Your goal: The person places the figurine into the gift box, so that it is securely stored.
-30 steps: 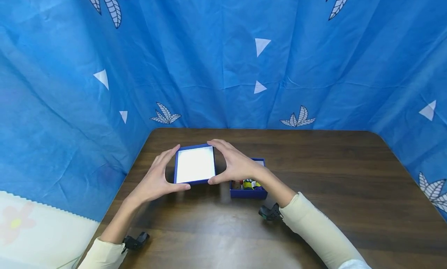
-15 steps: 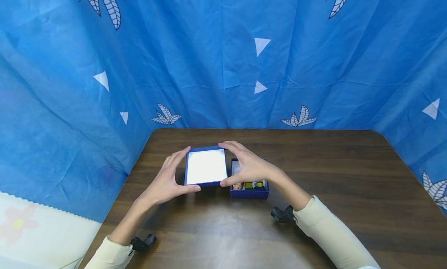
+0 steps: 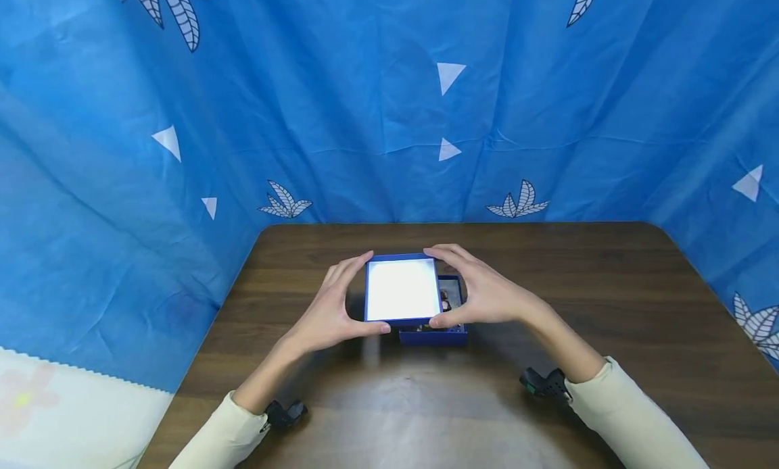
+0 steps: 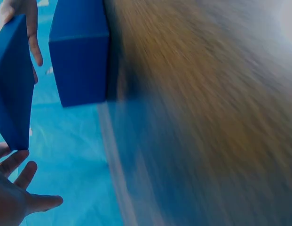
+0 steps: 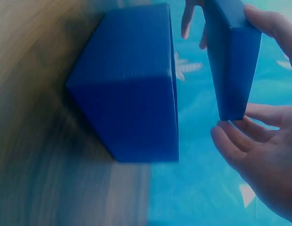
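A shallow box lid [image 3: 402, 290], white on its upward face with blue edges, is held level between both hands. My left hand [image 3: 333, 305] grips its left side, thumb at the near corner and fingers at the far one. On the opposite side my right hand [image 3: 487, 292] grips it likewise. Below the lid, slightly to the right, a deeper blue box [image 3: 433, 338] stands on the table, partly covered from view; small contents show at its right. Both wrist views show a gap between the lid [image 5: 232, 70] and the box [image 4: 82, 66].
The brown wooden table [image 3: 584, 286] extends on both sides of the box. A blue curtain [image 3: 389, 117] with white leaves and triangles hangs behind it. White cloth [image 3: 79, 401] lies at the lower left.
Both hands have carried the lid to the right, from beside the blue box to over most of it. The box has stayed in place, and its contents are now mostly hidden.
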Tool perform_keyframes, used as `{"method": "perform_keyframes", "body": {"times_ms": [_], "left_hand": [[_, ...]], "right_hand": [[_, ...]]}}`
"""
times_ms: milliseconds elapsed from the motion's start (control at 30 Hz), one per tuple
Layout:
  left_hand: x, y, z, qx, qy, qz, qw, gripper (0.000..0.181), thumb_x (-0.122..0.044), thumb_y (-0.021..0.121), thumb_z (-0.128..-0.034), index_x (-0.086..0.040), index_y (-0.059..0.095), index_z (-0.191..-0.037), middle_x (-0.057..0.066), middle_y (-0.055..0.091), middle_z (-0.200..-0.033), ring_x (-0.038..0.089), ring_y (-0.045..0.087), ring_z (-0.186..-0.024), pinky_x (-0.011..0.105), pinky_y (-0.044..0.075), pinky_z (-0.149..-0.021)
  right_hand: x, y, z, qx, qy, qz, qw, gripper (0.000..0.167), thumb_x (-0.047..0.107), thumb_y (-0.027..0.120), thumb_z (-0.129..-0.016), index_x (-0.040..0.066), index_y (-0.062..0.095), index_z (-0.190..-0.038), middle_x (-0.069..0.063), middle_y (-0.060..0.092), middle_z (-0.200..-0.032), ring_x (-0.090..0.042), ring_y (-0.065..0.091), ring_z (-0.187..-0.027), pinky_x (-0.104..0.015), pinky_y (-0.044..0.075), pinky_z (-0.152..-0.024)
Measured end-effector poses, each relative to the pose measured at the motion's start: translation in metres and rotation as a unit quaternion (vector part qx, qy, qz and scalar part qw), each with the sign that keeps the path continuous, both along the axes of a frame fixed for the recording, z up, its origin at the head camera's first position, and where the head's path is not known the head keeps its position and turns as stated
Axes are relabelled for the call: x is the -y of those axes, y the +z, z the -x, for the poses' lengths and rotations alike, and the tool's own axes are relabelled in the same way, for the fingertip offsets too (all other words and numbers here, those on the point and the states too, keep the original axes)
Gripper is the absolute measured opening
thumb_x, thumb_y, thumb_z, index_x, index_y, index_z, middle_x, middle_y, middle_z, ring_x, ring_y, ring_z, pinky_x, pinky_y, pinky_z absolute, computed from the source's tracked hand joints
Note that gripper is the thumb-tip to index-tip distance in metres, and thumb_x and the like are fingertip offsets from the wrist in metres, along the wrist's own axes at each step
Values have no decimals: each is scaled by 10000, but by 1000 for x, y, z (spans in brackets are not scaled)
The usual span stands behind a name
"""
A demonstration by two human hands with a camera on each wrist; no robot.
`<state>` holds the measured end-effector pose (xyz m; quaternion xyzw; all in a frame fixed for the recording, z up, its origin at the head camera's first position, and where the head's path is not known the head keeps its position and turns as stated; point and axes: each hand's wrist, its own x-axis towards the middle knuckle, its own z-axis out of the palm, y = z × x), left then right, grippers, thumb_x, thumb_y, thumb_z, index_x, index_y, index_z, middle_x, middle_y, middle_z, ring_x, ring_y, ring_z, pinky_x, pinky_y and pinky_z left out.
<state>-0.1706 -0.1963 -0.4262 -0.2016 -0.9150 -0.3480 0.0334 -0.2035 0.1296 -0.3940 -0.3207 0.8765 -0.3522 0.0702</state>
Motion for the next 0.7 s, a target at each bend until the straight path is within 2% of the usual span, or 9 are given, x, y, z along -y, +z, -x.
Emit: {"method": "perform_keyframes", "body": {"times_ms": [200, 367, 500, 633, 700], "left_hand": [[-25, 0, 8, -94, -268, 85, 9996, 1247, -639, 957, -704, -486, 205, -1686, -45, 364, -1708, 234, 326, -1530, 657, 433, -1189], [-40, 3, 9, -161, -378, 84, 9991, 1253, -639, 958, -701, -469, 210, -1692, -50, 365, -1705, 228, 317, -1508, 636, 434, -1169], [-43, 5, 9, -88, -470, 100, 9988, 1282, -632, 960, -702, -489, 161, -1694, -59, 330, -1722, 231, 304, -1519, 651, 426, -1174], [-40, 6, 8, -80, -807, 71, 9967, 1391, -573, 995, -688, -473, 59, -1712, -84, 206, -1782, 248, 253, -1572, 702, 401, -1187], [-37, 7, 7, -91, -991, 41, 9950, 1369, -539, 999, -704, -472, 75, -1712, -108, 159, -1798, 258, 229, -1599, 730, 389, -1185]], "right_hand": [[-28, -3, -4, 22, -152, 146, 9998, 1136, 563, 950, -744, 258, 362, -1667, -38, 358, -1702, -348, 496, -1474, -655, 514, -1150], [-44, -1, -8, -86, -151, 236, 9996, 1138, 526, 970, -738, 258, 363, -1662, -54, 369, -1690, -353, 528, -1440, -621, 545, -1128], [-48, -1, -9, -134, -186, 180, 9996, 1139, 538, 965, -739, 264, 360, -1665, -59, 365, -1695, -367, 538, -1436, -625, 550, -1118], [-52, -1, -10, -229, -253, 250, 9991, 1126, 530, 969, -735, 248, 390, -1658, -58, 395, -1689, -366, 559, -1423, -638, 550, -1112], [-54, -1, -10, -294, -291, 293, 9987, 1093, 527, 967, -739, 258, 416, -1644, -49, 421, -1681, -363, 557, -1426, -642, 549, -1109]]}}
